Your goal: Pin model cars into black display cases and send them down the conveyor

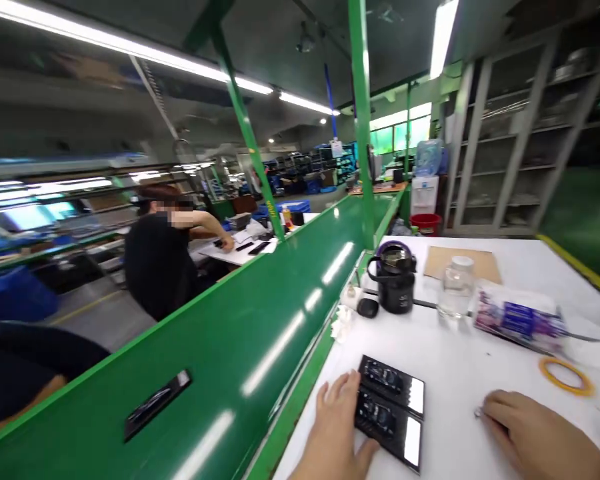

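Note:
My left hand [333, 427] rests at the left edge of two flat black boxes, fingers stretched out and thumb apart. The upper black box [387, 380] and the lower black box [383, 417] lie side by side on the white table, each with a dark printed picture and a white label at its right end. To the right of them, my right hand [535, 433] is closed just over the tabletop. A tiny shiny bit shows at its fingertips, too small to name. Beyond that hand lies a yellow tape ring [566, 376].
Left of the table runs a green conveyor belt [260, 320], carrying a single black box [157, 403]. Toward the back stand a black jug [396, 283] and a clear jar [456, 290], beside a purple-white packet [520, 320]. A co-worker [160, 267] sits across the belt.

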Motion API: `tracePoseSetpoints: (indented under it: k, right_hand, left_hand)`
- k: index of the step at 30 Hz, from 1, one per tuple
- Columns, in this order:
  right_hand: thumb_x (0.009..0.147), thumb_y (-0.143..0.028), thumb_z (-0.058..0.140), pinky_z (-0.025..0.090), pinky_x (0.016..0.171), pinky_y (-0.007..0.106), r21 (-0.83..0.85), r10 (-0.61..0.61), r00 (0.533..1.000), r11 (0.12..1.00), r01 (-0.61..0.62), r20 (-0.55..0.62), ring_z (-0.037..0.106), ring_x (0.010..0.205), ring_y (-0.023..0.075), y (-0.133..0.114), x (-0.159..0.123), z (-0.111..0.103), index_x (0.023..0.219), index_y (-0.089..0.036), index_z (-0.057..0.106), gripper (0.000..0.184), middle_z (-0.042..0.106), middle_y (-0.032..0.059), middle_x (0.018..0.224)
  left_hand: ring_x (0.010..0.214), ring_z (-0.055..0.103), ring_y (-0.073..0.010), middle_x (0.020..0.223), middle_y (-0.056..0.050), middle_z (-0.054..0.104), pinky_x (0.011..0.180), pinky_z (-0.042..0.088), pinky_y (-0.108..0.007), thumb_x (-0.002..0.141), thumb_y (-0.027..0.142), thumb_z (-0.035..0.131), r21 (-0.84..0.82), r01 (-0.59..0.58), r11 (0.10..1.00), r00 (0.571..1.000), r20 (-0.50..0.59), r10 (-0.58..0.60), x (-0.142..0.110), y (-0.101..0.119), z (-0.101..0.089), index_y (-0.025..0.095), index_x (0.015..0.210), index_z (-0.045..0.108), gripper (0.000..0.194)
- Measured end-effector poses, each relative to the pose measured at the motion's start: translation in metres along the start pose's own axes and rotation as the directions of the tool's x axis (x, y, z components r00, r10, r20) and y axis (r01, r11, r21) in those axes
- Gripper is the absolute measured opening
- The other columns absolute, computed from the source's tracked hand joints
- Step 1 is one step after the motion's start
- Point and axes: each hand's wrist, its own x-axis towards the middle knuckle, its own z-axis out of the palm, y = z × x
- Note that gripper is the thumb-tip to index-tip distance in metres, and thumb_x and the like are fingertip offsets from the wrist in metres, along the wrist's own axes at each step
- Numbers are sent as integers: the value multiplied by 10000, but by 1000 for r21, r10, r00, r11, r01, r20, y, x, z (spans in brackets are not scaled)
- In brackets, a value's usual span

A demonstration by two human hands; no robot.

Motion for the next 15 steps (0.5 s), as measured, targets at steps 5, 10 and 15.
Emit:
tracePoseSetpoints:
  k: [5, 10, 15]
  right_hand:
    - [942, -235, 342, 484, 795, 355, 86, 109, 988, 989, -119, 111, 626, 872, 248, -14, 6, -31, 809, -234, 700, 382, 652, 77, 942]
    - [914, -250, 496, 447, 686, 275, 354, 184, 975, 910, -216, 123, 626, 805, 211, -11, 8, -44, 742, -223, 708, 273, 673, 38, 925]
    - [837, -243, 612, 403, 588, 259, 473, 273, 953, 827, -304, 135, 628, 728, 201, -8, 12, -49, 724, -192, 725, 169, 685, 35, 822]
  left_hand:
    - [1464, 237, -343, 1571, -116, 310, 1235, 158, -525, 732, 311, 607, 74, -21, 997, 993, -113, 30, 9, -18, 11, 131, 1531, 260, 889]
    - [1421, 331, -318, 1507, -119, 413, 1204, 263, -495, 788, 366, 602, 46, 0, 999, 973, -230, 11, -5, -17, 15, 168, 1485, 365, 763]
    - [1354, 428, -294, 1433, -115, 494, 1176, 307, -467, 776, 325, 631, -22, 15, 1000, 971, -238, -20, -23, -10, 14, 201, 1440, 440, 702]
